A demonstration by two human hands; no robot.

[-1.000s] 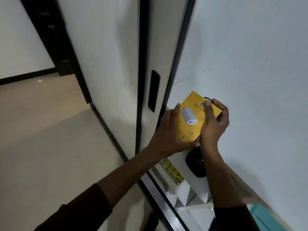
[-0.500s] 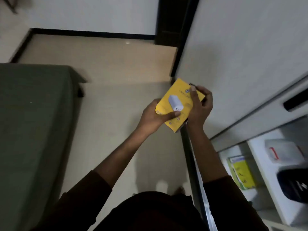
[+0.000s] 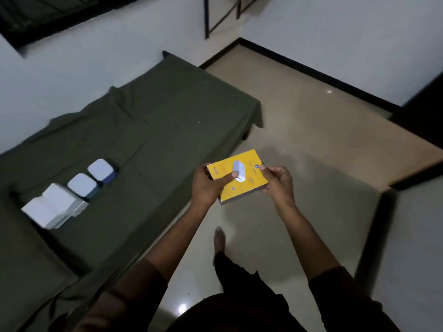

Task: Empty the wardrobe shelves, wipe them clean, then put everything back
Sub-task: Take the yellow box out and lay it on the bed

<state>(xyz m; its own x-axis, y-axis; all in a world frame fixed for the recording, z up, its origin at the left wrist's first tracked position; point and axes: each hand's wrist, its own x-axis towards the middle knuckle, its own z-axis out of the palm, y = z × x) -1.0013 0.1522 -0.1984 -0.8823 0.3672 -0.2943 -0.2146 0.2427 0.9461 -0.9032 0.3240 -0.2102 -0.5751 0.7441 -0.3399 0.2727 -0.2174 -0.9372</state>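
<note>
A flat yellow box (image 3: 249, 182) printed with a white charger picture is held level over the floor, in front of my body. My left hand (image 3: 208, 185) grips its left edge, thumb lying across the top face. My right hand (image 3: 278, 182) holds the right edge with curled fingers. The wardrobe is out of view.
A bed with a dark green sheet (image 3: 155, 121) fills the left side. On it lie two small white-topped boxes (image 3: 92, 179) and a larger white box (image 3: 54, 207). Beige floor (image 3: 311, 144) stretches right to a black skirting and a dark doorway. My foot (image 3: 220, 238) steps forward.
I have turned left, away from the wardrobe, carrying the yellow box in both hands. The wardrobe shelves have left the view and the bed with boxes has come in.
</note>
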